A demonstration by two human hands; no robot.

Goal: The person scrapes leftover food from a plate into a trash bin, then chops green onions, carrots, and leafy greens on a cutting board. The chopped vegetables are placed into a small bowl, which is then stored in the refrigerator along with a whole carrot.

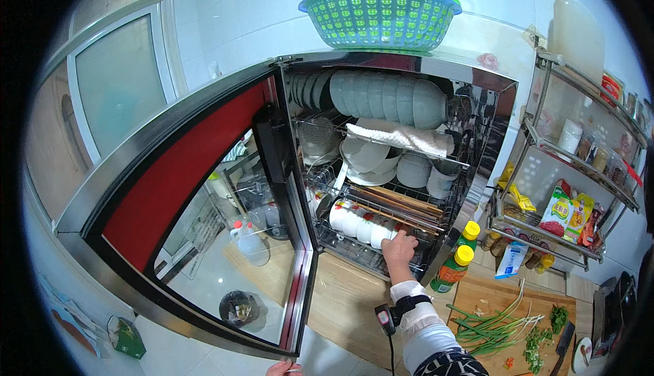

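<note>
My right hand (400, 247) reaches into the lower rack of an open dish cabinet, its fingers at the right end of a row of white bowls with red flower decoration (357, 222). Whether the fingers grip the end bowl cannot be told. My left hand (284, 368) is at the bottom edge of the picture, beside the lower corner of the cabinet's swung-out glass door (179, 171); most of it is cut off. Wooden chopsticks (398, 200) lie on a wire rack just above the bowls. Stacked bowls (388, 97) and a white cloth (398, 138) are higher up.
A green and blue plastic basket (383, 18) stands on the cabinet. Right of it are bottles with yellow caps (452, 268), a cutting board (475, 294) with scallions (485, 327) and a knife (563, 345), and a metal spice rack (587, 159). The door extends far left.
</note>
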